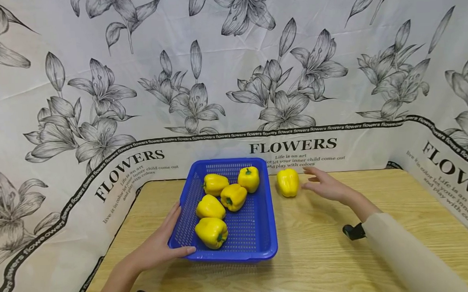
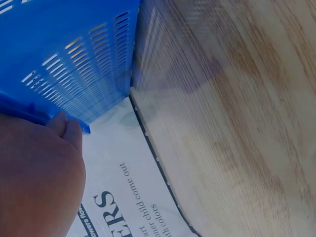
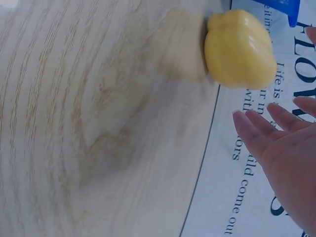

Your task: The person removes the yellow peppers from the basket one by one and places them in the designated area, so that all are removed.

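Note:
My left hand (image 1: 153, 247) grips the near left corner of a blue plastic basket (image 1: 273, 232), thumb over the front rim and fingers along the left side. In the left wrist view the fingers hook on the rim beside the slotted basket wall (image 2: 74, 54). Several yellow bell peppers (image 1: 233, 197) lie in the basket, mostly toward its left and back. One more yellow bell pepper (image 1: 288, 183) sits on the table just right of the basket. My right hand (image 1: 325, 185) is beside that pepper, fingers extended toward it and spread, a small gap between them in the right wrist view.
The wooden table (image 1: 323, 256) carries the basket and the loose pepper. A white flower-printed cloth (image 1: 216, 116) with lettering rises behind the table and along both sides. Black straps with small devices (image 1: 353, 231) are on both wrists.

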`<state>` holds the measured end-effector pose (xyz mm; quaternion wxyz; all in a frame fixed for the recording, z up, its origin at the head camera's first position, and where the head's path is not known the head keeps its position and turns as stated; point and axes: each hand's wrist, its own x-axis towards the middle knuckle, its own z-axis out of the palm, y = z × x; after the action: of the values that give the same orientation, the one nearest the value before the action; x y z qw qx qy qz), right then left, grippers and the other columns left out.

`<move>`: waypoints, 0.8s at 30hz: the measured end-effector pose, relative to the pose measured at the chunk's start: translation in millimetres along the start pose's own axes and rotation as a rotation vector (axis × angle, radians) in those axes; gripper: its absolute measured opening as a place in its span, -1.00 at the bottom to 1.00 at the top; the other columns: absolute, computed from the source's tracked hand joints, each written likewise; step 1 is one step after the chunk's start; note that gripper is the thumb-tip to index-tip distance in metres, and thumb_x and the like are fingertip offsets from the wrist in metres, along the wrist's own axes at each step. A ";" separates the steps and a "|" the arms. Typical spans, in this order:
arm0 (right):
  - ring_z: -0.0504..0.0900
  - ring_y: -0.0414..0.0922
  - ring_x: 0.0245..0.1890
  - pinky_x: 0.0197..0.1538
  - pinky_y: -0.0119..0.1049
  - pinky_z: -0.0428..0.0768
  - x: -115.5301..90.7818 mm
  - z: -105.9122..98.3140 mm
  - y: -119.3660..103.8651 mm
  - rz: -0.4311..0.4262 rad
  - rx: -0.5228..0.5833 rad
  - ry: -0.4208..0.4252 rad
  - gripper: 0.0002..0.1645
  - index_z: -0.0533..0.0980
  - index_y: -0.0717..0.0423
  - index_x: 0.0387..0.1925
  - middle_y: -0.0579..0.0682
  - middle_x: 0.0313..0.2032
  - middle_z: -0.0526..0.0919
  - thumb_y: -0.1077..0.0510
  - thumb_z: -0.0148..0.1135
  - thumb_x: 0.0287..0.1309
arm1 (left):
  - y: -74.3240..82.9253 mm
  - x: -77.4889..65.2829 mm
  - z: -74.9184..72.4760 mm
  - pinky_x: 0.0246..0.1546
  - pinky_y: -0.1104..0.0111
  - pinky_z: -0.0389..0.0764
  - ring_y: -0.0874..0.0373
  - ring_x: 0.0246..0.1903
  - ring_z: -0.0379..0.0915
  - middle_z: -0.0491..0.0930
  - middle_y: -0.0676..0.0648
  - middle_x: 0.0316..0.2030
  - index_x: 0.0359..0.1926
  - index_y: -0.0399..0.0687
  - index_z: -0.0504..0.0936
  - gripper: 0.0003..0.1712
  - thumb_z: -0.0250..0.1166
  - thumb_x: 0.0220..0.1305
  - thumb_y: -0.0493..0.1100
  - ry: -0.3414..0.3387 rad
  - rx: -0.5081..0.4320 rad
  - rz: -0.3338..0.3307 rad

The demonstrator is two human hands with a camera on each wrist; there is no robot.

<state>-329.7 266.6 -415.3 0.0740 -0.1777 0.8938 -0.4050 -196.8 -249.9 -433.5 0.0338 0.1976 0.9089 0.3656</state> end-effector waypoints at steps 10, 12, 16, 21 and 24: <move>0.19 0.50 0.41 0.35 0.32 0.35 -10.1 3.1 -21.9 -0.139 -0.021 -0.026 -0.13 0.03 0.35 0.55 0.45 0.49 0.11 0.09 0.21 0.44 | -2.1 0.8 1.0 0.46 -0.22 -0.02 -0.13 0.59 -0.35 -0.42 0.05 0.64 0.67 0.07 -0.26 0.36 0.50 0.17 0.21 -0.004 -0.005 -0.020; 0.19 0.50 0.41 0.35 0.33 0.35 -10.6 4.9 -25.4 -0.163 -0.018 -0.025 -0.15 0.05 0.35 0.54 0.45 0.49 0.11 0.12 0.21 0.43 | -2.6 0.7 1.0 0.46 -0.22 -0.02 -0.14 0.59 -0.35 -0.42 0.05 0.64 0.67 0.07 -0.26 0.36 0.50 0.17 0.21 -0.002 -0.001 -0.020; 0.21 0.50 0.40 0.35 0.35 0.33 -11.0 8.4 -31.8 -0.203 -0.017 -0.025 -0.15 0.08 0.35 0.53 0.45 0.48 0.13 0.13 0.22 0.41 | -2.6 0.5 0.8 0.46 -0.22 -0.02 -0.14 0.59 -0.34 -0.42 0.05 0.64 0.67 0.07 -0.26 0.36 0.50 0.16 0.22 0.000 0.001 -0.019; 0.24 0.47 0.39 0.35 0.38 0.30 -11.2 12.7 -39.3 -0.247 -0.035 -0.034 -0.17 0.11 0.33 0.52 0.44 0.47 0.16 0.12 0.23 0.41 | -1.3 0.2 0.8 0.46 -0.22 -0.02 -0.13 0.59 -0.35 -0.42 0.04 0.64 0.67 0.07 -0.25 0.36 0.50 0.16 0.21 0.000 -0.004 -0.012; 0.29 0.44 0.37 0.34 0.36 0.33 -11.0 16.6 -45.4 -0.272 -0.042 -0.035 -0.20 0.14 0.31 0.51 0.42 0.46 0.19 0.14 0.24 0.41 | -1.7 0.3 1.4 0.46 -0.23 -0.04 -0.15 0.59 -0.37 -0.42 0.04 0.64 0.67 0.07 -0.26 0.35 0.49 0.18 0.20 -0.001 -0.004 -0.010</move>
<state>-303.1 231.5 -392.3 0.0300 -0.3058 0.8683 -0.3895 -197.3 -250.0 -435.6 0.0363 0.1930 0.9091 0.3673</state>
